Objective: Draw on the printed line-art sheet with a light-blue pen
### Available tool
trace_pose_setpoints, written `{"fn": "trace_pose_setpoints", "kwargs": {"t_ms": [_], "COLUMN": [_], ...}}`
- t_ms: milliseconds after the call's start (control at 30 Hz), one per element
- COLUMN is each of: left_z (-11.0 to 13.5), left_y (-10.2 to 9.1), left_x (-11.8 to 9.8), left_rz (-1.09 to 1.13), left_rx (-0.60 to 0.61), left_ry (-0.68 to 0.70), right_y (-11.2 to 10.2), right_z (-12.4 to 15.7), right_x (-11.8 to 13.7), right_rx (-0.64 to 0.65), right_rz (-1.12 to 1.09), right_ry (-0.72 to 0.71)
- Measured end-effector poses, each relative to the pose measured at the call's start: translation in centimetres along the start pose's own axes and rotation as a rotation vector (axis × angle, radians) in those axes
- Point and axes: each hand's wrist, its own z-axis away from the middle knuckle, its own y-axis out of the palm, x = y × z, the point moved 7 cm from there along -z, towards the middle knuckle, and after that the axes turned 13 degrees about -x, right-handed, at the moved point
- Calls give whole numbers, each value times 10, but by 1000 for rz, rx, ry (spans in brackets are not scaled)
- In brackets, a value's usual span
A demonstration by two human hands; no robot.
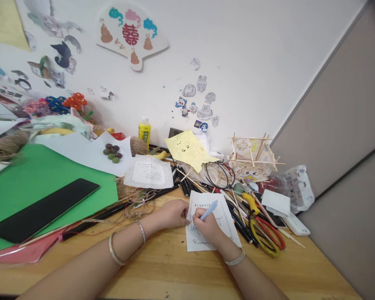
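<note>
On the wooden table lies a white sheet of paper (200,245) with a line of handwritten characters at its top and drawn lines along its edges. My right hand (208,228) rests on this sheet, closed around a light blue pen (210,209) whose tip end is hidden behind the fingers. At the sheet's left edge is my left hand (172,214), its fingers curled in and touching the paper's side. Whether those fingers pinch the edge or only press on it, I cannot tell.
Black markers (242,227), scissors with yellow and red handles (264,237) and thin sticks crowd the right. Behind stand a stick frame (253,152) and a yellow bottle (144,130). A long black object (46,208) lies on green paper (12,179) at left.
</note>
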Motion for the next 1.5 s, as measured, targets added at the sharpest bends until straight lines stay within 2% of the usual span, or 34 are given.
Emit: {"fn": "trace_pose_setpoints", "kwargs": {"t_ms": [533,700,800,933,1133,1500], "left_z": [0,0,0,0,4,4], "left_y": [-1,2,2,-3,-5,-5], "left_x": [0,2,5,4,-5,-5], "left_rz": [-17,13,-7,-51,-21,5], "left_rx": [4,2,-13,-55,13,27], "left_ry": [-18,-19,-66,-80,-25,-9], "right_y": [2,-6,-4,-2,0,2], "right_z": [2,0,1,3,3,4], "right_x": [2,-2,-2,5,8,7], "right_rx": [31,-53,-17,-5,0,31], "right_rz": [-28,-109,-131,-58,43,58], "right_ry": [21,95,130,25,-86,-97]}}
